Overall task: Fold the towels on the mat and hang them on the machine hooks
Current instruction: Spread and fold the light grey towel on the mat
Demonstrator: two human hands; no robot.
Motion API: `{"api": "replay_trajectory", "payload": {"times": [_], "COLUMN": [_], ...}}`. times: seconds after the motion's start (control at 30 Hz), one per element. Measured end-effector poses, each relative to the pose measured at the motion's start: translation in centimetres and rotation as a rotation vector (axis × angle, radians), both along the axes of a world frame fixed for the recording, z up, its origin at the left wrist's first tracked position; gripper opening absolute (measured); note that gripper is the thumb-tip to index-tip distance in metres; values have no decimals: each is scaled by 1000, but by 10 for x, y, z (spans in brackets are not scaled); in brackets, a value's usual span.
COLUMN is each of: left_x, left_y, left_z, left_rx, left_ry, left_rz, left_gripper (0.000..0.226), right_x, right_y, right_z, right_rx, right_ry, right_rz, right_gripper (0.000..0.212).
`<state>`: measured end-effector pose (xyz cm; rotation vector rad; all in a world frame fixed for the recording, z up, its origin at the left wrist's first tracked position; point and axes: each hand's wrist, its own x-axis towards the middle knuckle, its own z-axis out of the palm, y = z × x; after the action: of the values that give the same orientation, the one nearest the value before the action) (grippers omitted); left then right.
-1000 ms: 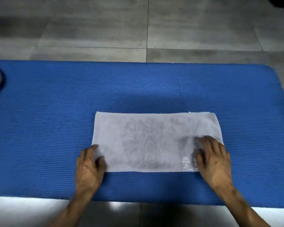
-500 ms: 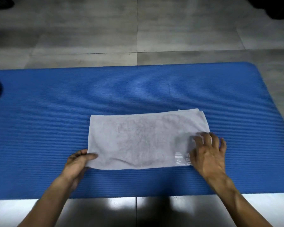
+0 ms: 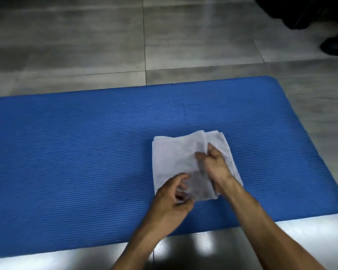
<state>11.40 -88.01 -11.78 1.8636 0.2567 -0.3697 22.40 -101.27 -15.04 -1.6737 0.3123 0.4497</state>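
Already the white towel [image 3: 176,158] lies doubled into a compact wad on the right part of the blue mat [image 3: 76,152]. Left hand [image 3: 172,201] curls its fingers round the near edge; right hand [image 3: 215,166] seems to pinch the top flap. Folding looks nearly done; hanging remains, and no machine hooks are in view

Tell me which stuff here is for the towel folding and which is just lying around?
For the job:
white towel
blue mat
left hand
right hand

Just lying about:
dark objects on the floor, top right
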Motion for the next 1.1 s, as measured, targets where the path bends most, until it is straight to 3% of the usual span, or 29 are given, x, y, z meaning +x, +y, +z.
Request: {"api": "replay_trajectory", "payload": {"times": [0.13,0.2,0.3,0.43,0.5,0.57,0.63,0.7,0.8,0.87,1.0,1.07,1.1], "left_x": [-15,-19,-21,-18,-12,-5,0,6,22,40,72,69,61], "left_y": [19,28,33,27,19,13,10,10,4,4,14,15,14], "left_z": [-17,-27,-42,-57,-63,-67,-73,-74,-62,-61,-71,-75,-76], "left_rx": [52,143,253,480,611,723,821,841,817,856,869,806,736], "left_ry": [-10,-30,-57,-178,-279,-306,-269,-177,-180,-203,-76,-180,-211], "left_rz": [44,44,6,-107,-193,-346,-519,-631,-576,-554,-568,-383,-196], "left_gripper": [41,40,44,36,42,49,55,53,40,45,59,58,55], "right_x": [29,41,49,26,4,-13,-22,-22,-17,-7,10,5,-2], "right_y": [-60,-80,-86,-67,-52,-47,-59,-76,-78,-74,-76,-81,-85], "right_z": [-10,-17,-29,-36,-41,-52,-65,-71,-68,-61,-62,-61,-60], "right_rx": [-71,-173,-544,-909,-984,-1031,-1112,-1170,-1214,-1150,-1009,-915,-828], "right_ry": [-20,4,-20,-369,-572,-714,-619,-405,-364,-337,-184,-174,-150], "right_rz": [58,130,179,51,151,414,625,600,446,433,440,271,179], "right_gripper": [59,62,58,51,51,50,50,54,57,55,60,61,60]}}
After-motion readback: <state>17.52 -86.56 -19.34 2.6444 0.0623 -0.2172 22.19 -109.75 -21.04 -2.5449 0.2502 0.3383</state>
